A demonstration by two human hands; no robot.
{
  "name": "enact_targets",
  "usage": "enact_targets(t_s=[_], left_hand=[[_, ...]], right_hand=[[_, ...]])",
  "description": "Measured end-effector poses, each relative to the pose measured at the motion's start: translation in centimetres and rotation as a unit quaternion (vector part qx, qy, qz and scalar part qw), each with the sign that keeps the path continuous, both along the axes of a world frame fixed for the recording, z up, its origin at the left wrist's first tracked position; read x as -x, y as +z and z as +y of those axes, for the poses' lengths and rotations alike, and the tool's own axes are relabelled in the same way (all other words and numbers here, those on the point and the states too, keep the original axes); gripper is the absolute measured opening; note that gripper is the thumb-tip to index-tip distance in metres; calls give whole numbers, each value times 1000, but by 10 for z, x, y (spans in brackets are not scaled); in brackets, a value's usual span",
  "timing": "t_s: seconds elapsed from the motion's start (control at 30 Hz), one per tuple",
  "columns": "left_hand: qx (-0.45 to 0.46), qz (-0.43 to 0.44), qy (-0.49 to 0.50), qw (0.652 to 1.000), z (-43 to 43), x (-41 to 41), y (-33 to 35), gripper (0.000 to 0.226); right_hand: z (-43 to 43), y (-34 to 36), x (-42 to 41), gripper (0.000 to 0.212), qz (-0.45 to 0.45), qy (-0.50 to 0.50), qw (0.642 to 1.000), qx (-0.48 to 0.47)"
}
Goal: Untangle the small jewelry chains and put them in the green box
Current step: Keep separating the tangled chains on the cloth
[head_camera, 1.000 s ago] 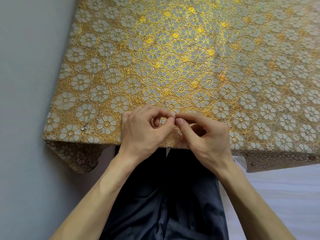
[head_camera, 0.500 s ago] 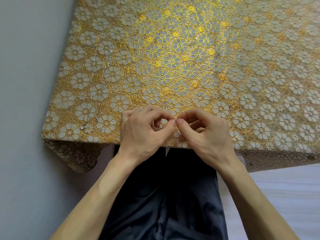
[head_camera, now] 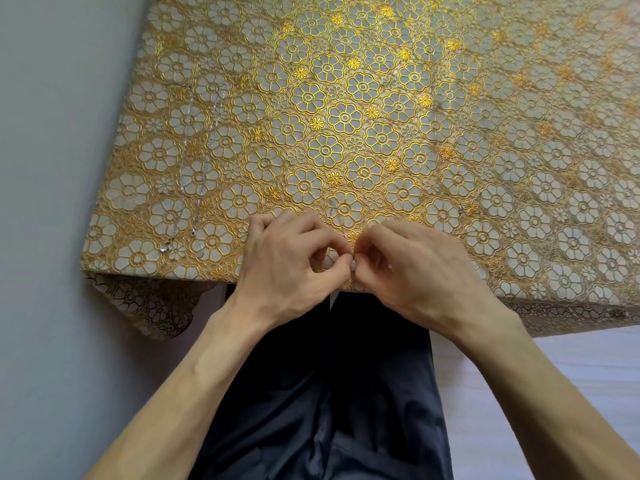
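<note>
Nearest the camera, dark trousers [head_camera: 322,393] are seen at 6 o'clock, with a bare forearm reaching forward on either side. A pale surface [head_camera: 554,393] lies at 4 o'clock and a plain grey surface [head_camera: 52,202] fills the 9 o'clock side.

At the near table edge, the left hand [head_camera: 287,261] and right hand [head_camera: 415,271] are held close together, knuckles up. The fingers of both are curled, and each thumb and forefinger are pressed tip to tip, the two pinches meeting at one spot. A thin chain [head_camera: 331,211] is pinched there; only a faint silvery strand of it is seen on the cloth at 12 o'clock from the left hand's knuckles, and the part between the fingertips is hidden.

The table is covered by a gold flower-patterned tablecloth [head_camera: 381,133], one corner of which hangs down at 8 o'clock. A small silvery piece [head_camera: 460,209] is seen at 1 o'clock from the right hand; what it is cannot be told.

Two silver chains [head_camera: 185,161] are laid out straight, side by side, at 10 o'clock from the hands, well apart from them.
</note>
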State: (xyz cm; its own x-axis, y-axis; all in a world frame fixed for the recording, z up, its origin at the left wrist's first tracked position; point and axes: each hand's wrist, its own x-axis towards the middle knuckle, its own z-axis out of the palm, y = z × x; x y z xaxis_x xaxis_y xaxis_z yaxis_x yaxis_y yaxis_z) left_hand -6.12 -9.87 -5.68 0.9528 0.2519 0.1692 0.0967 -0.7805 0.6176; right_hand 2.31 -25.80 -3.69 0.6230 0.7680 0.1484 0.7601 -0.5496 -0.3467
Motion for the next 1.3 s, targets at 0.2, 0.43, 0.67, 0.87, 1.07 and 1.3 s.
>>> enact_targets(t_s=[0.2, 0.43, 0.67, 0.87, 1.07, 1.3], left_hand=[[5, 7, 3, 1000, 1, 0, 0, 16], [-3, 10, -1, 1000, 0, -1, 0, 18], [-2, 6, 8, 1000, -1, -1, 0, 17], [2, 5, 4, 1000, -1, -1, 1, 19], [12, 0, -2, 1000, 0, 0, 2, 19], [6, -5, -3, 1000, 0, 1, 1, 17]], right_hand=[[-9, 1, -5, 19, 64, 22, 997, -23], [-8, 1, -1, 21, 47, 16, 999, -4], [-5, -7, 3, 24, 66, -10, 997, -49], [-8, -15, 6, 23, 120, -46, 986, -104], [-7, -19, 7, 19, 148, -70, 977, -136], [-11, -20, 8, 9, 174, -70, 970, -153]])
